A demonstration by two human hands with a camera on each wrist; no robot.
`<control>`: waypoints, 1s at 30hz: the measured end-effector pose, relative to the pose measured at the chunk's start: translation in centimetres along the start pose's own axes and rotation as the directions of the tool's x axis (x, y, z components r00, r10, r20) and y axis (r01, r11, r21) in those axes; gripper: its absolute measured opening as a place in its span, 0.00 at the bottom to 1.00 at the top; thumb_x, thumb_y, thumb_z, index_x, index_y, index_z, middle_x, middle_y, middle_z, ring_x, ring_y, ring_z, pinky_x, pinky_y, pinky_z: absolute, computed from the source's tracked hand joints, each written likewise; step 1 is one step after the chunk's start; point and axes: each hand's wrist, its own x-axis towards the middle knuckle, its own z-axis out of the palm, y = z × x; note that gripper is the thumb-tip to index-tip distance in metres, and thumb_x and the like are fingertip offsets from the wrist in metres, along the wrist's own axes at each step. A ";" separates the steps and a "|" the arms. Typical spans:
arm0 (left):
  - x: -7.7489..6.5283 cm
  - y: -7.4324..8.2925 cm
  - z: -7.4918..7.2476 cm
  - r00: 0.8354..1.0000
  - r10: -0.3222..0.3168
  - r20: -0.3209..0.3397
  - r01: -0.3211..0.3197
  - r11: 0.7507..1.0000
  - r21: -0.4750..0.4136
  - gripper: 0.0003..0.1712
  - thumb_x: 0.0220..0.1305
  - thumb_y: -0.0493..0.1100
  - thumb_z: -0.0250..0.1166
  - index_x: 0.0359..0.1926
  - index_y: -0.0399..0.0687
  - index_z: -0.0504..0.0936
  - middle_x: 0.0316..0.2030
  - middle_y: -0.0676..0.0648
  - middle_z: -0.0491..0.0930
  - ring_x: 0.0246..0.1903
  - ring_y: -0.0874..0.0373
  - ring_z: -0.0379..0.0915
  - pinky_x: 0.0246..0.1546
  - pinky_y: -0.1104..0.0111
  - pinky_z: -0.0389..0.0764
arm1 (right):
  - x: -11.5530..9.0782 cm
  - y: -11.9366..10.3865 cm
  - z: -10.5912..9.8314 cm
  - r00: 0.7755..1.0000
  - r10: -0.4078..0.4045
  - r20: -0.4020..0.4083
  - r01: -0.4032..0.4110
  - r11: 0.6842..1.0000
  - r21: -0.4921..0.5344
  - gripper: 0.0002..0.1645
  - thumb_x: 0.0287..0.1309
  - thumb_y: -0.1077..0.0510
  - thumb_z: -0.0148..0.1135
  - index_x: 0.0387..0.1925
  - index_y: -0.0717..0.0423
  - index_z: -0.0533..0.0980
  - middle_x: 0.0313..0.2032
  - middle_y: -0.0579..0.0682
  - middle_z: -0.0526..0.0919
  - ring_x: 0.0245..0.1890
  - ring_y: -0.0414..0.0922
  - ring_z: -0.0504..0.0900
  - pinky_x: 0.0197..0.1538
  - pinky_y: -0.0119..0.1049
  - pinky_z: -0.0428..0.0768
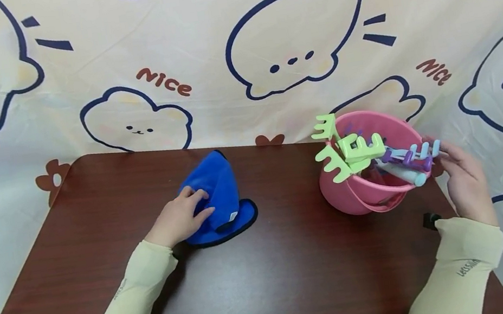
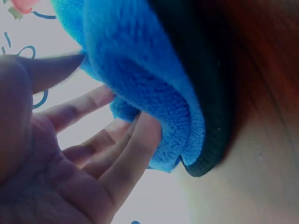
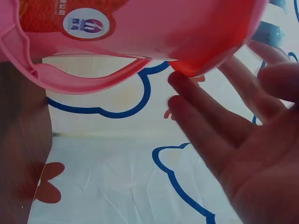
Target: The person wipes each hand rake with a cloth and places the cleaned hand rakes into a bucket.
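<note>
A folded blue plush cloth (image 1: 216,184) with black edging and a small white tag stands bunched up on the table. My left hand (image 1: 182,217) has its thumb and fingers on either side of a fold of it. From the left wrist, the fingertips (image 2: 148,126) press into the soft fabric. Over on the right, my right hand (image 1: 468,183) is at the far side of a pink bucket (image 1: 347,197). In the right wrist view its fingers (image 3: 210,112) are spread and fairly straight, close against the bucket's wall.
Light green pronged plastic pieces (image 1: 361,148) stick out over the bucket's rim, with purple pieces (image 1: 409,156) and a pale blue rod (image 1: 400,174) beside them. The bucket's pink handle (image 3: 88,84) hangs down. Patterned cloth (image 1: 214,47) hangs behind the brown table (image 1: 281,284).
</note>
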 end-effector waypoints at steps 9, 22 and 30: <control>-0.5 0.0 -0.5 0.996 0.002 0.094 0.001 1.000 -0.025 0.39 0.66 0.55 0.71 0.72 0.44 0.72 0.65 0.34 0.72 0.63 0.31 0.73 0.56 0.41 0.81 | 0.8 0.0 0.8 0.987 -0.110 -0.120 0.093 0.986 -0.140 0.26 0.81 0.44 0.40 0.73 0.35 0.71 0.74 0.43 0.68 0.71 0.46 0.66 0.72 0.47 0.67; -0.8 -1.6 -2.8 0.993 0.024 -0.117 -0.024 1.000 -0.002 0.33 0.72 0.58 0.65 0.73 0.53 0.73 0.70 0.39 0.72 0.68 0.37 0.69 0.64 0.37 0.73 | 1.1 1.1 1.0 0.996 -0.016 -0.083 0.009 0.996 -0.085 0.32 0.80 0.36 0.35 0.79 0.16 0.44 0.82 0.38 0.50 0.83 0.55 0.47 0.76 0.68 0.54; -3.4 -5.4 -6.8 0.877 -0.028 -0.480 0.094 0.989 0.113 0.50 0.65 0.74 0.59 0.82 0.64 0.56 0.82 0.45 0.52 0.82 0.44 0.40 0.79 0.40 0.40 | 1.5 4.4 0.4 0.957 -0.069 -0.282 -0.020 0.954 -0.299 0.36 0.80 0.40 0.36 0.83 0.30 0.44 0.84 0.42 0.42 0.84 0.45 0.31 0.80 0.61 0.39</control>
